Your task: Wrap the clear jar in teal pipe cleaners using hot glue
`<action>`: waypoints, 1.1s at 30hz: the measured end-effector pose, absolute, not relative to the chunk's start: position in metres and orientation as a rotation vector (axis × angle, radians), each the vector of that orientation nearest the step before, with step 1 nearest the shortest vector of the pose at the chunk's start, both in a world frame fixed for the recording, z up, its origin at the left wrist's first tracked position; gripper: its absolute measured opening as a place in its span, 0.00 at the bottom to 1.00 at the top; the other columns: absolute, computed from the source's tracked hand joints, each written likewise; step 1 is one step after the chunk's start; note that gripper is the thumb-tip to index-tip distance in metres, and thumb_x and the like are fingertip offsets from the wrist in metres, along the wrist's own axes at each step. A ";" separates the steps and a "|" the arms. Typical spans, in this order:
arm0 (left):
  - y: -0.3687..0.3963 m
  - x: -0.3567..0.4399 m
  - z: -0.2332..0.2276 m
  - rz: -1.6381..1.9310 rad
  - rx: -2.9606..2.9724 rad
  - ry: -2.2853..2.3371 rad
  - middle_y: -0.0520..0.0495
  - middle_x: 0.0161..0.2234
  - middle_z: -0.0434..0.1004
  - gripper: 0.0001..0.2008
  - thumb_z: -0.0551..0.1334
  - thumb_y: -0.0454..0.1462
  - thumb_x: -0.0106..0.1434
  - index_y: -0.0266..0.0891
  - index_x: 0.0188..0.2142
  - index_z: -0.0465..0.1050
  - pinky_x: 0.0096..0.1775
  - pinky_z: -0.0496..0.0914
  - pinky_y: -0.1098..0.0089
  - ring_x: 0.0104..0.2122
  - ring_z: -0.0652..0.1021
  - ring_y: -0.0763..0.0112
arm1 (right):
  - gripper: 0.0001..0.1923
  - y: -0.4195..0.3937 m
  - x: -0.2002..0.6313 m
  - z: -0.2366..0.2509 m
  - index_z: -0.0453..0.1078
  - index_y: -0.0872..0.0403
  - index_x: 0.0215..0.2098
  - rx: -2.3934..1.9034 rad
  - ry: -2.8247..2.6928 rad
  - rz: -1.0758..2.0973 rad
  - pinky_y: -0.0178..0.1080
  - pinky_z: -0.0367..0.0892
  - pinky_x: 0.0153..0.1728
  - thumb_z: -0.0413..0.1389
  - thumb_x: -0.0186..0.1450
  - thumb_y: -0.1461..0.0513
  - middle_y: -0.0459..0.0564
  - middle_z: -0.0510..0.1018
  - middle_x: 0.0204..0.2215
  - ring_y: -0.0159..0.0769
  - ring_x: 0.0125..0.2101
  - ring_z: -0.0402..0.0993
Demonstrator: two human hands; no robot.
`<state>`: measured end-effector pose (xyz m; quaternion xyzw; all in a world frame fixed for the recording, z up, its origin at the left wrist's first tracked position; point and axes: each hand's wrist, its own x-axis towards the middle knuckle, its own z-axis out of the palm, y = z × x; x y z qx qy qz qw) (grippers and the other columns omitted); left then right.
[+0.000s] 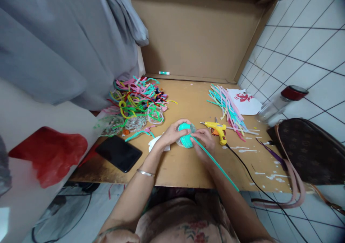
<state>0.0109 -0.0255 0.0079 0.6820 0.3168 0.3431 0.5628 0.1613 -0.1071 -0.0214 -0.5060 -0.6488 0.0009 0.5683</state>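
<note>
My left hand (175,132) is closed round a small clear round piece partly covered with rows of turquoise pipe cleaner (185,139). The thumb presses on the turquoise face. On its right side, my right hand (204,142) pinches a turquoise pipe cleaner (215,162) close to the piece. The strip's long free end slants down to the right, past the table's front edge. Just right of my right hand lies a yellow hot glue gun (217,130), its nozzle pointing left. A white paper scrap (155,142) lies under my left wrist.
A tangled heap of coloured pipe cleaners (137,96) is at the back left, near a black phone (119,153). Straight pipe cleaners (226,104) lie back right. A clear bottle (277,104) and brown bag (309,149) stand at right. The glue gun's cord (248,169) runs off the front edge.
</note>
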 end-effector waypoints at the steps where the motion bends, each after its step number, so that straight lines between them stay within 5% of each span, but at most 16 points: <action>1: -0.025 0.011 0.008 0.805 1.602 0.741 0.49 0.39 0.74 0.18 0.64 0.41 0.53 0.37 0.43 0.70 0.39 0.69 0.72 0.37 0.73 0.69 | 0.08 -0.107 0.161 -0.023 0.76 0.48 0.35 -1.188 -1.521 -0.001 0.42 0.71 0.35 0.55 0.65 0.56 0.49 0.72 0.32 0.36 0.33 0.72; 6: -0.026 0.010 0.008 0.801 1.579 0.717 0.48 0.40 0.75 0.18 0.65 0.40 0.53 0.37 0.44 0.71 0.42 0.70 0.70 0.38 0.74 0.68 | 0.10 -0.110 0.164 -0.022 0.74 0.48 0.42 -1.167 -1.607 0.038 0.45 0.72 0.40 0.56 0.64 0.56 0.50 0.72 0.37 0.39 0.38 0.72; 15: -0.026 0.010 0.009 0.789 1.607 0.723 0.50 0.40 0.74 0.18 0.65 0.40 0.53 0.37 0.43 0.71 0.45 0.69 0.69 0.40 0.74 0.68 | 0.32 -0.105 0.163 -0.017 0.57 0.51 0.62 -1.263 -1.715 0.017 0.54 0.63 0.55 0.55 0.63 0.49 0.58 0.69 0.53 0.49 0.55 0.66; 33: -0.025 0.008 0.008 0.811 1.640 0.679 0.52 0.38 0.66 0.20 0.65 0.41 0.54 0.40 0.44 0.63 0.39 0.66 0.72 0.36 0.68 0.72 | 0.34 -0.100 0.159 -0.022 0.54 0.51 0.64 -1.260 -1.688 -0.023 0.53 0.63 0.55 0.55 0.63 0.49 0.58 0.73 0.52 0.49 0.53 0.68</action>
